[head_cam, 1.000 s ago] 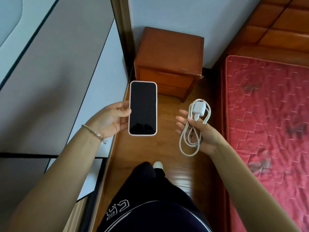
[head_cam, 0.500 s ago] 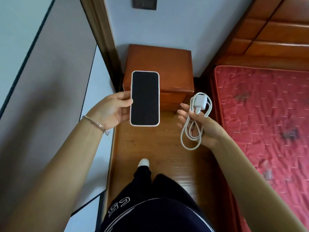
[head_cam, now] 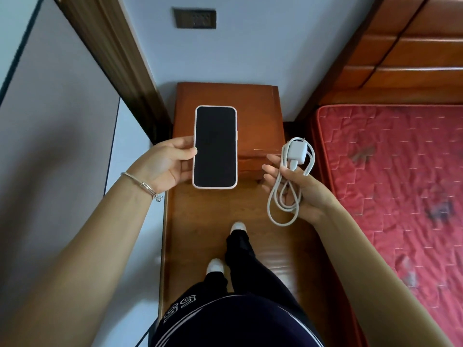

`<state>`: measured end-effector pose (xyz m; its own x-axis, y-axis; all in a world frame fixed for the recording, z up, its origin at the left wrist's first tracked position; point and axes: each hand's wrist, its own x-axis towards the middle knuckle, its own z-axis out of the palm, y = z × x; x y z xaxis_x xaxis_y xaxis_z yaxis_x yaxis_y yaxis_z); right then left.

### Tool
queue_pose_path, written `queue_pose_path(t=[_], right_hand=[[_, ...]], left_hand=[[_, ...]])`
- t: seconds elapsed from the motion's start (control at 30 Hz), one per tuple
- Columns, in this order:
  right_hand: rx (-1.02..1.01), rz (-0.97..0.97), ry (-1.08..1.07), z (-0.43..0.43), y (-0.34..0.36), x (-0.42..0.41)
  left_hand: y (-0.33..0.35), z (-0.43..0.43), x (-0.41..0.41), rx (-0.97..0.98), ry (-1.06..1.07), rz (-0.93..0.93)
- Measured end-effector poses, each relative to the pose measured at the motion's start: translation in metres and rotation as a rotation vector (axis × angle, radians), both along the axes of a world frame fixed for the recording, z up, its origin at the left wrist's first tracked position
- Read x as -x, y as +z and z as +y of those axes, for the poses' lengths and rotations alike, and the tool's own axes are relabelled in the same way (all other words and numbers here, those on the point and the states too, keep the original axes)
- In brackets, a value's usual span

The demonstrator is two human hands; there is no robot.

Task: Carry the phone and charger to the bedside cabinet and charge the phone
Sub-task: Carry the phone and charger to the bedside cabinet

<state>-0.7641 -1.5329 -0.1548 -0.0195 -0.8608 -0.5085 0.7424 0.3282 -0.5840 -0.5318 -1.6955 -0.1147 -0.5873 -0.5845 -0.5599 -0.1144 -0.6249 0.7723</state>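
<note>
Gripped phone [head_cam: 215, 147] by its edge in left hand [head_cam: 167, 166] at frame center, over cabinet [head_cam: 253, 108]; cradled charger [head_cam: 293, 171] on loosely curled right hand [head_cam: 298, 191], center right.

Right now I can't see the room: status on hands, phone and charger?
Left hand holds phone, screen dark. Right hand holds charger, cable coiled. Bedside cabinet top bare; wall socket above, nothing plugged.

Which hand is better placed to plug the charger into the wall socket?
Right, probably. The right hand already holds the charger and coiled cable; the left hand is occupied by the phone. The socket sits above the cabinet.
</note>
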Motion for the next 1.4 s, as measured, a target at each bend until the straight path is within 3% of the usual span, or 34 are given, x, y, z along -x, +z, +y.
queue_pose_path(t=[0.3,0.9,1.4], right_hand=[[-0.005,-0.042,-0.013,-0.078,-0.004,0.065],[-0.039,0.001,0.0,-0.256,-0.021,0.094],[-0.268,-0.128,-0.05,-0.317,-0.093,0.123]], left_hand=[[-0.012,-0.069,0.064,-0.057,0.06,0.007],[-0.046,-0.231,0.085,-0.136,0.1,-0.021],[-0.114,-0.285,0.123,-0.186,0.101,-0.148]])
